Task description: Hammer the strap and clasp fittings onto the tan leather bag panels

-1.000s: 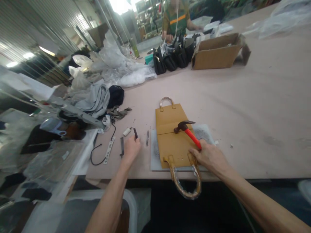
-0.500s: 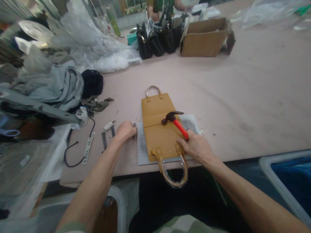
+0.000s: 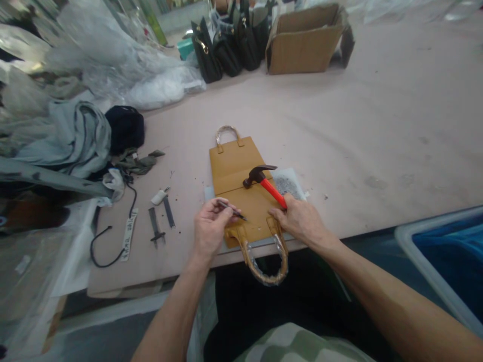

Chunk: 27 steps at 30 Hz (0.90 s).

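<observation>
A flat tan bag panel (image 3: 237, 163) with plastic-wrapped handles at both ends lies on a pale, speckled board (image 3: 289, 182). My right hand (image 3: 302, 217) is closed around the red handle of a claw hammer (image 3: 272, 192), whose dark head is over the panel's middle. Some of its fingers are by the base of the near handle (image 3: 268, 279). Over the panel's near left part, my left hand (image 3: 212, 224) pinches a thin dark metal punch (image 3: 234, 210), its tip pointing right and down toward the leather.
Left on the table lie two dark metal tools (image 3: 155, 226), a small white piece (image 3: 158, 196), a black cord (image 3: 103, 264) and a lettered strip (image 3: 129, 236). Cloth and plastic heap up behind. Several black bags (image 3: 206, 53) and a cardboard box (image 3: 302, 48) stand at the back; a blue-lined bin (image 3: 449, 241) is right.
My left hand has lifted the punch from the table beside the board and carried it right, over the panel. My right hand still holds the hammer in much the same place. The view has shifted.
</observation>
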Available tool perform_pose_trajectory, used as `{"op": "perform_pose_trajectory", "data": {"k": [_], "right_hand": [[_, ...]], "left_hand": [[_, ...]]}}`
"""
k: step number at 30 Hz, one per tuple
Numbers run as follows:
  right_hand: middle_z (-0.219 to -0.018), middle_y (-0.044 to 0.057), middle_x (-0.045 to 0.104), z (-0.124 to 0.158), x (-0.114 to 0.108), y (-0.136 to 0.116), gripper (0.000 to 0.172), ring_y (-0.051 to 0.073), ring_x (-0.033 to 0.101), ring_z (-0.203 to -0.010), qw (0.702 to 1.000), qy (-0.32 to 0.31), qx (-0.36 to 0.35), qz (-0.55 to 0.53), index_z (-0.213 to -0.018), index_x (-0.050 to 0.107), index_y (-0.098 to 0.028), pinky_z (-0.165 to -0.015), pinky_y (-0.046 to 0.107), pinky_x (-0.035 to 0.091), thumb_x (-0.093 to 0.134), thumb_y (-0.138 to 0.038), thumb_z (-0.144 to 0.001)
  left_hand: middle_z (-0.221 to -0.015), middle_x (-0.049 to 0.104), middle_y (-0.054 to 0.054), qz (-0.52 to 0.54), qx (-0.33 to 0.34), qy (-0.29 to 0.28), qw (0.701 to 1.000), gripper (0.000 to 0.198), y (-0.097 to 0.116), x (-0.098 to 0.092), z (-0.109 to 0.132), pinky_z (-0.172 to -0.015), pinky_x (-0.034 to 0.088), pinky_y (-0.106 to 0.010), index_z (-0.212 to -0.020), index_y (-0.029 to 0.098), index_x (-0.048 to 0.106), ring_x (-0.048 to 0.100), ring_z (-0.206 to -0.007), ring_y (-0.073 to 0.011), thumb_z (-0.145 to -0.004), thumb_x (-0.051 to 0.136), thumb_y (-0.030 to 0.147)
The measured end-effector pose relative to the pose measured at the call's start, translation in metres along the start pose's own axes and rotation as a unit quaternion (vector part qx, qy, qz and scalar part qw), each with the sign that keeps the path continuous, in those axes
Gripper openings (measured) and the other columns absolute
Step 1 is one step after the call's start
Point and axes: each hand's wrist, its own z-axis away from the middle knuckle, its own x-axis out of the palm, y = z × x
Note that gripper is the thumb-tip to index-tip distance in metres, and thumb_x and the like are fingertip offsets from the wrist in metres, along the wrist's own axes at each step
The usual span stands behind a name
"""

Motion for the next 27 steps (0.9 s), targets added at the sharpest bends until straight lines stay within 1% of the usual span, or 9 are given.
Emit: {"op": "perform_pose_trajectory", "data": {"k": [2,4,7,10,19,22,24,27], "right_hand": [[-0.084,0.012,0.074,0.001,0.0,0.0,0.037,0.03,0.072,-0.081,1.0,0.0,0.001,0.002,-0.109,0.062,-0.017,-0.06,0.033,0.036,0.056,-0.052,-0.097],[-0.084,0.012,0.074,0.001,-0.001,0.0,0.036,0.029,0.072,-0.081,1.0,-0.002,-0.004,0.002,-0.108,0.062,-0.017,-0.06,0.033,0.036,0.056,-0.051,-0.098],[-0.087,0.013,0.074,0.002,0.0,0.0,0.038,0.029,0.072,-0.081,1.0,-0.002,-0.011,0.004,-0.11,0.061,-0.016,-0.062,0.032,0.038,0.053,-0.051,-0.099],[-0.088,0.014,0.075,0.001,0.001,0.001,0.039,0.029,0.072,-0.081,1.0,0.0,-0.011,0.002,-0.112,0.06,-0.015,-0.062,0.032,0.039,0.053,-0.051,-0.099],[-0.089,0.013,0.075,0.001,0.003,0.004,0.038,0.028,0.073,-0.083,1.0,0.007,-0.022,-0.002,-0.112,0.059,-0.017,-0.062,0.032,0.038,0.054,-0.051,-0.099],[-0.089,0.013,0.075,0.001,0.004,0.004,0.038,0.029,0.073,-0.083,1.0,0.008,-0.026,-0.004,-0.112,0.059,-0.017,-0.062,0.032,0.038,0.053,-0.051,-0.099],[-0.09,0.013,0.075,0.001,0.004,0.004,0.038,0.029,0.073,-0.084,1.0,0.006,-0.024,-0.008,-0.113,0.059,-0.017,-0.063,0.032,0.039,0.053,-0.051,-0.099],[-0.092,0.013,0.075,0.002,0.003,0.003,0.037,0.028,0.072,-0.085,1.0,0.004,-0.022,-0.015,-0.113,0.059,-0.017,-0.064,0.032,0.041,0.053,-0.05,-0.099]], "left_hand": [[-0.085,0.073,-0.003,-0.003,0.011,-0.027,1.0,0.03,-0.011,0.018,0.013,-0.072,0.065,-0.029,-0.094,0.017,0.062,0.076,-0.08,-0.0174,-0.081,0.076,0.04],[-0.084,0.074,-0.003,-0.032,0.026,-0.036,0.998,0.024,-0.02,0.024,0.018,-0.075,0.065,-0.029,-0.091,0.017,0.062,0.075,-0.079,-0.016,-0.085,0.074,0.037],[-0.085,0.075,-0.004,-0.057,0.04,-0.036,0.997,0.021,-0.028,0.02,0.019,-0.073,0.064,-0.026,-0.094,0.017,0.061,0.076,-0.079,-0.0155,-0.09,0.069,0.036],[-0.088,0.076,-0.005,-0.044,0.038,-0.036,0.998,0.023,-0.032,0.017,0.02,-0.072,0.064,-0.027,-0.097,0.017,0.058,0.077,-0.08,-0.017,-0.091,0.069,0.037],[-0.086,0.077,-0.005,-0.045,0.047,-0.015,0.998,0.026,-0.037,0.024,0.022,-0.071,0.065,-0.028,-0.095,0.018,0.056,0.077,-0.079,-0.0182,-0.089,0.07,0.04],[-0.086,0.077,-0.005,-0.064,0.06,-0.03,0.996,0.019,-0.037,0.022,0.022,-0.072,0.065,-0.028,-0.095,0.018,0.059,0.077,-0.081,-0.0178,-0.092,0.066,0.036],[-0.088,0.077,-0.005,-0.099,0.089,-0.048,0.99,0.013,-0.037,0.021,0.022,-0.078,0.065,-0.03,-0.094,0.018,0.062,0.076,-0.083,-0.0173,-0.094,0.062,0.031],[-0.09,0.076,-0.005,-0.162,0.139,-0.078,0.974,0.011,-0.038,0.02,0.022,-0.084,0.064,-0.033,-0.094,0.019,0.067,0.074,-0.085,-0.0174,-0.094,0.06,0.028]]}}
